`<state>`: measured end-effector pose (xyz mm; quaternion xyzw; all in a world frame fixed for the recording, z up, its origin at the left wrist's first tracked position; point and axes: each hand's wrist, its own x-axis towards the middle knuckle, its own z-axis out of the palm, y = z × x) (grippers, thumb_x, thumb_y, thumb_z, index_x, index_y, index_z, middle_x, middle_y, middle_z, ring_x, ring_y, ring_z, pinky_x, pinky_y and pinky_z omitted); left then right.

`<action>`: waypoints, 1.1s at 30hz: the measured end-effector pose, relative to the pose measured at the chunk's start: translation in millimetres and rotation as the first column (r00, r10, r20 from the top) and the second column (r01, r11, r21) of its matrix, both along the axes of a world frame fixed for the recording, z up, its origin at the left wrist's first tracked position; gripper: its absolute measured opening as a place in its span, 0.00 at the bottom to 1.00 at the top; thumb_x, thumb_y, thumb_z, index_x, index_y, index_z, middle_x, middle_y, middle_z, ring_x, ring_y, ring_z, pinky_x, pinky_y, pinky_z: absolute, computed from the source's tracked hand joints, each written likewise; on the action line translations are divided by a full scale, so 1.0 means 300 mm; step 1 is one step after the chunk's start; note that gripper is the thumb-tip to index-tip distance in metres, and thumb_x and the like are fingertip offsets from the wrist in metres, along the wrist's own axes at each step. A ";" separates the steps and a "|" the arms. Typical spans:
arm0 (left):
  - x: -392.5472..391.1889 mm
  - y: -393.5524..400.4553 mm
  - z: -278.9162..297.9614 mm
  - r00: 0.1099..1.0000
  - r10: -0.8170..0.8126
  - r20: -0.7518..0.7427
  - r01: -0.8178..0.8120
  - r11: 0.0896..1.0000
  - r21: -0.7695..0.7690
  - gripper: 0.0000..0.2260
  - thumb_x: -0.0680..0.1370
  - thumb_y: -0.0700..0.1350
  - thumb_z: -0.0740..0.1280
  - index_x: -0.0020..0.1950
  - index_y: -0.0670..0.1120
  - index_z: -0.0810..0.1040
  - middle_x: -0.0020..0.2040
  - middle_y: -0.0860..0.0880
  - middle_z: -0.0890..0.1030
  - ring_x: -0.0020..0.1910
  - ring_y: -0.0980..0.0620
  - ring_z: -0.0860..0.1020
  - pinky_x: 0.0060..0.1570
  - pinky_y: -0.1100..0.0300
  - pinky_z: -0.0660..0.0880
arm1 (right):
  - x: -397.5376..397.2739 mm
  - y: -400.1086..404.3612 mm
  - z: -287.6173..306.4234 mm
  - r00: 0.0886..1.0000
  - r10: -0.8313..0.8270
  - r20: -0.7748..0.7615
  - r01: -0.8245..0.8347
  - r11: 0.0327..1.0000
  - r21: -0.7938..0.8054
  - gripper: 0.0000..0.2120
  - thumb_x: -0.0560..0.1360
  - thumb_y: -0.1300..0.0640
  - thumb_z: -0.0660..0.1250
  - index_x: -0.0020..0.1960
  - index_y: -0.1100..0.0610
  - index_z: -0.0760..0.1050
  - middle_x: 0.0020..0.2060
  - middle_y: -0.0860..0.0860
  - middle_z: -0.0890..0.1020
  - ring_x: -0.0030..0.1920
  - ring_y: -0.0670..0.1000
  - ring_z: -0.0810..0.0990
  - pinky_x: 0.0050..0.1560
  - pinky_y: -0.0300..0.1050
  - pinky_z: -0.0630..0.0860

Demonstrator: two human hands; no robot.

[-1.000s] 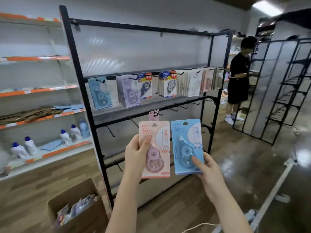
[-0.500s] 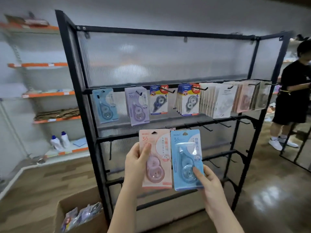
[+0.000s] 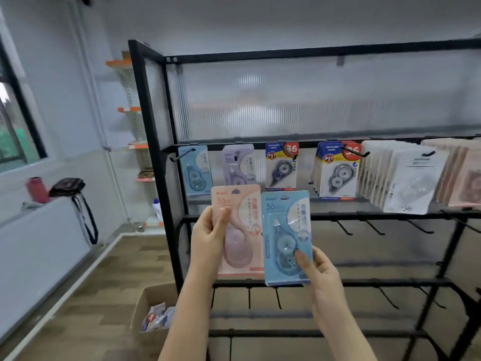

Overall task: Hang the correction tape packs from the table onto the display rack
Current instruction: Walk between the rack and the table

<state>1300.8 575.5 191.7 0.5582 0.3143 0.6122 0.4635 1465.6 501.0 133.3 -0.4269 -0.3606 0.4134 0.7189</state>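
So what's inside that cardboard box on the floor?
The cardboard box holds a few jumbled packaged items, too blurred to identify. Its walls hide whatever lies deeper.

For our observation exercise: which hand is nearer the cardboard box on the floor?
Left. The left hand is above and right of the cardboard box; the right hand is farther right.

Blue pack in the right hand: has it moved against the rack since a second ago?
Yes. The blue pack has risen against the rack: its top now nears the hung row, where earlier it sat below the second rail.
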 end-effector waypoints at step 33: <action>-0.503 0.197 0.003 0.974 0.223 0.036 -0.222 0.974 -0.044 0.15 0.69 0.58 0.69 0.45 0.47 0.79 0.40 0.47 0.85 0.38 0.49 0.84 0.32 0.58 0.80 | -0.523 0.777 0.124 0.984 -0.023 0.176 0.023 1.000 0.004 0.09 0.76 0.55 0.67 0.54 0.58 0.75 0.47 0.51 0.81 0.43 0.44 0.79 0.35 0.31 0.74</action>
